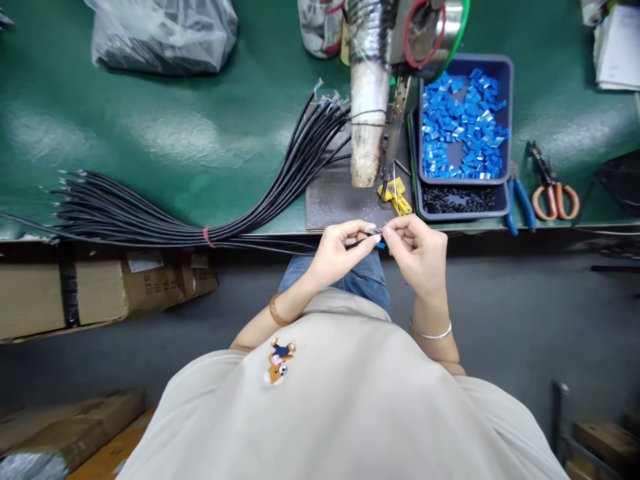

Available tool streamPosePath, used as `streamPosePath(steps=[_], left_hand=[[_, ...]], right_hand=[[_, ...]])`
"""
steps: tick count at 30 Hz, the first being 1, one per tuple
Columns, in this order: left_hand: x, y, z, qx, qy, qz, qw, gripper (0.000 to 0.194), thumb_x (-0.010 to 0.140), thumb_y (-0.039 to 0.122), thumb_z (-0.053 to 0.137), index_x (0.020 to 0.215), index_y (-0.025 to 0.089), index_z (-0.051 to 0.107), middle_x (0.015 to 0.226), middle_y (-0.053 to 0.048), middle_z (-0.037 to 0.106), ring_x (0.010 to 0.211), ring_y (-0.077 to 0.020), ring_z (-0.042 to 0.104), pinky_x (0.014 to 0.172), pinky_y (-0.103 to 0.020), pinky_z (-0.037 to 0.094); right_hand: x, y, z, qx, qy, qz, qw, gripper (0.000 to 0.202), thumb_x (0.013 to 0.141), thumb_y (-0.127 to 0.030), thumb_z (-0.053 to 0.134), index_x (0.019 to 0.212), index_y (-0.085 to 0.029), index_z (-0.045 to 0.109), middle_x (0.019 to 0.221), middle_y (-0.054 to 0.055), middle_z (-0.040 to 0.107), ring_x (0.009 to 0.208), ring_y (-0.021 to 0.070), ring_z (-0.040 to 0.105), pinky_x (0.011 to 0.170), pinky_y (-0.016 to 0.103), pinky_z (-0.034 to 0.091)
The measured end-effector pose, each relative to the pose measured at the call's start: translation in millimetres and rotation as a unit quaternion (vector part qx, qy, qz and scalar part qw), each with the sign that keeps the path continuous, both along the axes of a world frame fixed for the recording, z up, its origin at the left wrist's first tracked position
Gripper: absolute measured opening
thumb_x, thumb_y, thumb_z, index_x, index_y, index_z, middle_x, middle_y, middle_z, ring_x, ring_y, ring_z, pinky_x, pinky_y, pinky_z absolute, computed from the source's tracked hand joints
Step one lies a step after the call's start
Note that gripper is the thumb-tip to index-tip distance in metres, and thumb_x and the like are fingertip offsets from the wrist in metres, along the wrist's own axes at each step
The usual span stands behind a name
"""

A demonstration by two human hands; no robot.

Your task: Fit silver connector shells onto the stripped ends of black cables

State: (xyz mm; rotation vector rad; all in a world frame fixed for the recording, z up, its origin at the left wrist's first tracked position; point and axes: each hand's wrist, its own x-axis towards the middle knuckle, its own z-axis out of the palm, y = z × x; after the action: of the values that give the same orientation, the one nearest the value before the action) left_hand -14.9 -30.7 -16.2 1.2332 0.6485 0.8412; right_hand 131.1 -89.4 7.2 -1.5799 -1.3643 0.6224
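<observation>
At the table's front edge, my left hand (344,252) is closed in a pinch on the end of a black cable (295,244) that runs off to the left. Close against it, my right hand (419,253) pinches at the same end, apparently on its thin wires. The fingers of both hands nearly meet and hide most of the detail there. A small blue piece (381,245) shows just below the fingertips. Left of my hands lies a bundle of black cables (240,223), tied with a red band (208,237), their far ends stripped to coloured wires.
Beyond my hands stand a metal fixture with a white-wrapped tube (366,127) and a yellow stripper-like tool (395,193). Right of it, a tray (508,120) of blue pieces sits over another with black bits. Blue-handled pliers (523,200) and orange-handled cutters (555,200) lie further right.
</observation>
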Motion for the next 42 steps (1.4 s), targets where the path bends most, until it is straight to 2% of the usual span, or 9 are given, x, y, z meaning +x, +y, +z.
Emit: streamPosePath(steps=[3,6,10,13,16,22,31,36,42], left_hand=[[0,-1,-1.1,0.027,-0.003,0.021,0.999,0.014,0.077,0.024,0.073,0.081,0.011,0.068,0.074,0.000,0.065,0.065,-0.0052,0.057,0.065,-0.015,0.049],[0,-1,-0.4,0.039,0.016,0.039,0.998,0.016,0.083,0.027,0.068,0.078,0.012,0.064,0.062,0.003,0.057,0.055,-0.0038,0.051,0.055,-0.015,0.044],[-1,1,0.9,0.007,0.038,0.017,0.999,0.022,0.087,0.033,0.063,0.078,0.013,0.060,0.054,0.004,0.051,0.048,-0.0037,0.046,0.047,-0.016,0.036],[-1,3,1.2,-0.011,0.027,0.008,1.000,0.025,0.086,0.036,0.065,0.079,0.013,0.059,0.053,0.004,0.051,0.047,-0.0038,0.045,0.047,-0.016,0.036],[-2,5,1.0,-0.023,0.012,0.002,1.000,0.029,0.084,0.040,0.066,0.077,0.013,0.058,0.052,0.004,0.051,0.047,-0.0035,0.045,0.047,-0.016,0.036],[-3,7,-0.6,-0.052,0.001,-0.016,0.999,0.028,0.086,0.040,0.065,0.081,0.012,0.058,0.051,0.004,0.053,0.043,-0.0027,0.042,0.046,-0.016,0.035],[-3,2,-3.9,0.024,0.034,0.009,0.999,0.023,0.081,0.034,0.070,0.080,0.012,0.066,0.066,0.002,0.057,0.057,-0.0049,0.049,0.056,-0.018,0.042],[-3,2,-0.8,0.022,0.056,0.001,0.998,0.026,0.084,0.037,0.066,0.077,0.012,0.062,0.058,0.003,0.053,0.053,-0.0054,0.048,0.053,-0.018,0.039],[-2,4,-2.6,-0.002,0.038,-0.005,0.999,0.027,0.086,0.037,0.062,0.077,0.012,0.058,0.056,0.002,0.052,0.050,-0.0058,0.049,0.051,-0.018,0.040]], right_hand=[[4,9,-9.5,-0.044,0.191,0.035,0.980,0.019,0.087,-0.035,0.063,0.078,-0.018,0.060,0.054,-0.007,0.045,0.045,0.0033,0.038,0.044,0.018,0.028],[5,12,-13.3,-0.014,0.245,-0.003,0.969,0.018,0.085,-0.035,0.065,0.078,-0.018,0.063,0.053,-0.007,0.046,0.043,0.0027,0.037,0.043,0.018,0.028],[0,7,-9.4,0.053,0.079,-0.097,0.991,0.015,0.086,-0.032,0.064,0.094,-0.022,0.072,0.065,-0.003,0.062,0.048,0.0045,0.047,0.046,0.020,0.036],[-5,1,-7.7,0.077,-0.054,-0.073,0.993,0.021,0.088,-0.029,0.061,0.105,-0.025,0.073,0.079,0.000,0.072,0.049,0.0058,0.052,0.046,0.022,0.038],[-8,-1,-9.4,0.094,-0.118,-0.043,0.988,0.023,0.089,-0.026,0.060,0.108,-0.026,0.073,0.080,0.001,0.073,0.051,0.0069,0.055,0.047,0.023,0.040],[-7,-4,-11.4,0.050,-0.076,-0.030,0.995,0.026,0.090,-0.029,0.058,0.112,-0.025,0.071,0.061,-0.002,0.065,0.046,0.0071,0.049,0.048,0.024,0.041],[1,-2,-1.4,0.039,-0.115,0.000,0.993,0.019,0.089,-0.028,0.060,0.099,-0.022,0.075,0.072,-0.001,0.071,0.046,0.0039,0.046,0.048,0.021,0.038],[2,-4,-3.9,0.053,-0.117,-0.033,0.991,0.022,0.089,-0.027,0.060,0.106,-0.023,0.073,0.070,-0.001,0.070,0.045,0.0046,0.048,0.045,0.021,0.036],[0,-7,-9.4,0.067,-0.156,-0.011,0.985,0.026,0.090,-0.026,0.058,0.112,-0.024,0.071,0.075,0.001,0.073,0.052,0.0076,0.057,0.053,0.022,0.046]])
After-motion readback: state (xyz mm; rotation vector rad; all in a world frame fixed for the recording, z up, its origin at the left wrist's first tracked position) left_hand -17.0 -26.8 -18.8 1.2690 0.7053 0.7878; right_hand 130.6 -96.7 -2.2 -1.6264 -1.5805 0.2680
